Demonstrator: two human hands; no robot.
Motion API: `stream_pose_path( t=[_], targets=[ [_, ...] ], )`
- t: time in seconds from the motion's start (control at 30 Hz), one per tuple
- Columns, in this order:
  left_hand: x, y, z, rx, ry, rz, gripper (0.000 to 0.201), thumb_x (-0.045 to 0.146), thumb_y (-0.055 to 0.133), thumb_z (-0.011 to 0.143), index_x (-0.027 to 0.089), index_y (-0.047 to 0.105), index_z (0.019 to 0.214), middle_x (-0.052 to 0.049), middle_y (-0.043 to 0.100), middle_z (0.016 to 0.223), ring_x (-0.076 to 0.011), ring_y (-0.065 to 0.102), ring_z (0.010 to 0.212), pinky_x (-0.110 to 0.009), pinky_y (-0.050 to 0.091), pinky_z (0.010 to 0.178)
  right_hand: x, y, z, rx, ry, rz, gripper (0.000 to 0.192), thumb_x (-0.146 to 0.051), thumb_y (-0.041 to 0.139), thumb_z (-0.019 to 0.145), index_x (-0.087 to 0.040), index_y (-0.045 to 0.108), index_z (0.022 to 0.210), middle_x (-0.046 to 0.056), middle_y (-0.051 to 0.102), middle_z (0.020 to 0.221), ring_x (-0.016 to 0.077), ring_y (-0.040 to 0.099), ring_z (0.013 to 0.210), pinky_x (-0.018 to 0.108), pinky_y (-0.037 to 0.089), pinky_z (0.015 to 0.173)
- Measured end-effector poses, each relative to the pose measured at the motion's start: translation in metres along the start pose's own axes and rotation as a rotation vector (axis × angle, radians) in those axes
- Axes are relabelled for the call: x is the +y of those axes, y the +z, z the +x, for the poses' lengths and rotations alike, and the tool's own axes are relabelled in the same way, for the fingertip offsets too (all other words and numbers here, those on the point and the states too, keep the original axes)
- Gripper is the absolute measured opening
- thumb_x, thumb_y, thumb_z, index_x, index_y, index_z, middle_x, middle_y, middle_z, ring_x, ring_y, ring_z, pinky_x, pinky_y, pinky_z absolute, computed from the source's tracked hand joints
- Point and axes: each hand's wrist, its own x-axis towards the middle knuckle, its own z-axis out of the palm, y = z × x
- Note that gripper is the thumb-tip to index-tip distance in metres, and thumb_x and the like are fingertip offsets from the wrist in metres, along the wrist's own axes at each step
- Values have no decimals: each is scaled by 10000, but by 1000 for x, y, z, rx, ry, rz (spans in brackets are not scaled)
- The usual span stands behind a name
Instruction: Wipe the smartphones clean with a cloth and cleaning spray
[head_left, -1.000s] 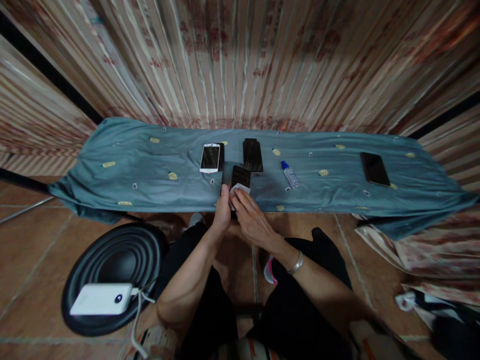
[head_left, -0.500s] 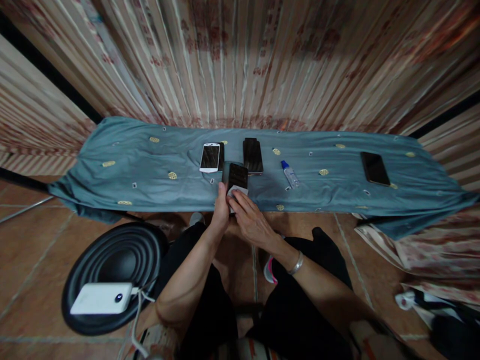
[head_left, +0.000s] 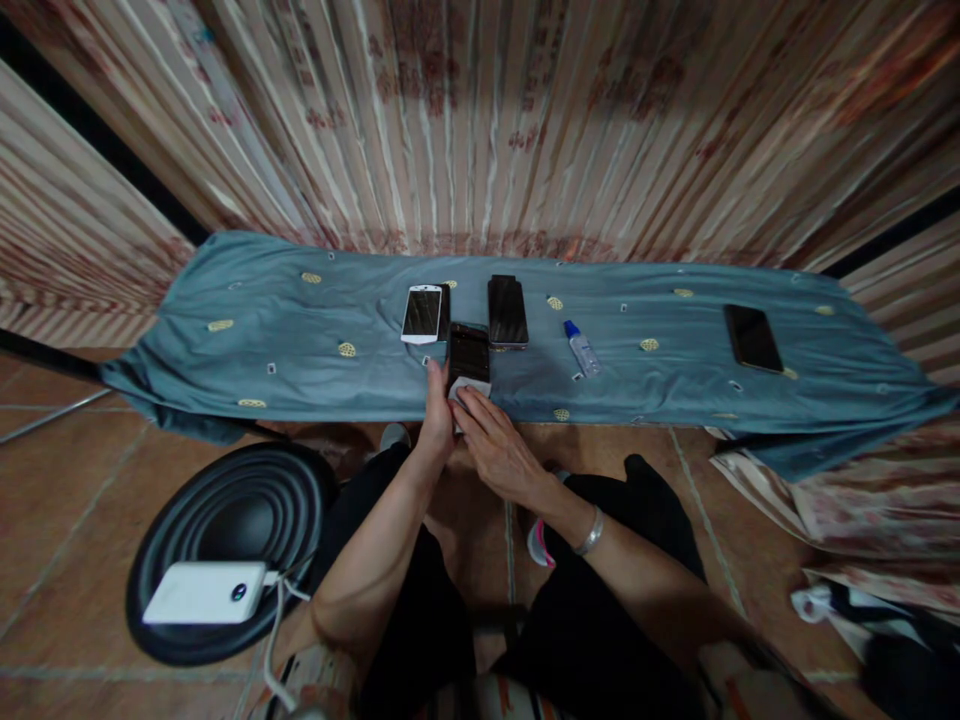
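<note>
A dark smartphone (head_left: pixel 469 346) is held near the front edge of the cloth-covered table. Its left side is gripped by my left hand (head_left: pixel 437 418), thumb along the edge. With closed fingers, my right hand (head_left: pixel 499 447) presses a pale grey wiping cloth (head_left: pixel 471 385) on the phone's lower screen. Just beyond lie a white phone (head_left: pixel 422 314) overlapping a dark one, and a stack of black phones (head_left: pixel 508 310). To their right lies a clear bottle with a blue cap (head_left: pixel 583 348).
Another black phone (head_left: pixel 752 338) lies far right on the teal tablecloth (head_left: pixel 660 385). A curtain (head_left: pixel 480 130) hangs behind. On the floor at left, a white power bank (head_left: pixel 204 592) with a cable rests on a round black ribbed object (head_left: pixel 300 480).
The phone in my hands has shifted slightly left and turned a little. My right hand with the cloth has moved slightly down and left on it.
</note>
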Motion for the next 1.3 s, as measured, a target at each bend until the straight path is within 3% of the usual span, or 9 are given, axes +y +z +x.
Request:
stream_pose_path(
  t=[0.13, 0.37, 0.77, 1.07, 1.3],
  targets=[
    [-7, 1, 0, -36, -70, -71, 666, 682, 280, 928, 213, 718, 1106, -53, 756, 1074, -230, 618, 1214, -353, 467, 1060, 6, -1, 0, 2, 7, -16, 588, -85, 365, 944, -119, 323, 1530, 185, 381, 1558, 270, 264, 1497, 523, 352, 1183],
    [-21, 4, 0, -48, -43, -154, 618, 626, 365, 935, 151, 668, 1191, -89, 706, 1225, -219, 587, 1259, -325, 425, 1096, 20, -5, 6, 25, 61, -15, 589, -96, 362, 945, -111, 313, 1532, 189, 344, 1576, 272, 238, 1506, 532, 328, 1195],
    [-4, 0, -1, -30, -89, -106, 638, 623, 237, 962, 225, 685, 1182, -55, 721, 1197, -221, 561, 1296, -342, 447, 1082, 4, 2, 1, 23, 24, -14, 570, -109, 347, 962, -121, 320, 1531, 183, 384, 1556, 268, 266, 1495, 518, 353, 1180],
    [-14, 5, -1, -56, -105, -255, 584, 599, 370, 949, 158, 685, 1168, -85, 697, 1249, -237, 551, 1306, -352, 391, 1129, 21, -6, 7, 23, 93, -50, 550, -87, 338, 948, -79, 381, 1497, 196, 374, 1559, 270, 244, 1503, 505, 335, 1190],
    [-7, 4, -1, -32, -122, -263, 568, 523, 281, 996, 163, 712, 1082, -88, 729, 1163, -236, 562, 1294, -361, 414, 1114, 18, 0, 4, 42, 81, -20, 566, -97, 340, 952, -90, 340, 1518, 191, 366, 1564, 270, 221, 1511, 522, 330, 1193]
  ],
)
